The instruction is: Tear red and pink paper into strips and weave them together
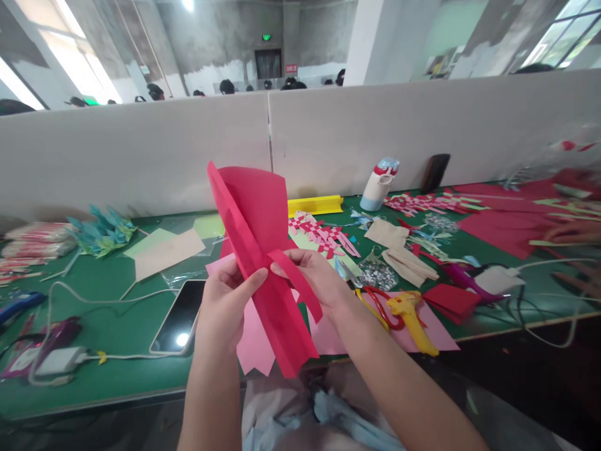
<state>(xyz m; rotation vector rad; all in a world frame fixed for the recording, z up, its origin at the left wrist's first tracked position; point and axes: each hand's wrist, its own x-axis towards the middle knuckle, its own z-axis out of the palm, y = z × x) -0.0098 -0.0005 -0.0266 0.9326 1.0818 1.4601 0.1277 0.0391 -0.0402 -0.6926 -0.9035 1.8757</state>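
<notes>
A folded sheet of red paper (260, 219) is held up above the front of the table, tilted, its top fanned out and its lower end pleated. My left hand (230, 294) is closed on its left edge, the thumb pressing near the middle. My right hand (312, 272) pinches a narrow red paper strip (300, 288) against the middle of the sheet. The strip curves down to the right over my fingers. Pink paper (256, 341) with a notched end lies below the sheet. Some of my right fingers are hidden behind the red paper.
A smartphone (176, 319) lies left of my hands. On the right are a yellow glue gun (413, 319), red-handled scissors (382, 307), a bottle (379, 185) and a power bank with cables (498, 282). A low white partition (188, 141) stands behind. Another person's hand (575, 232) is at far right.
</notes>
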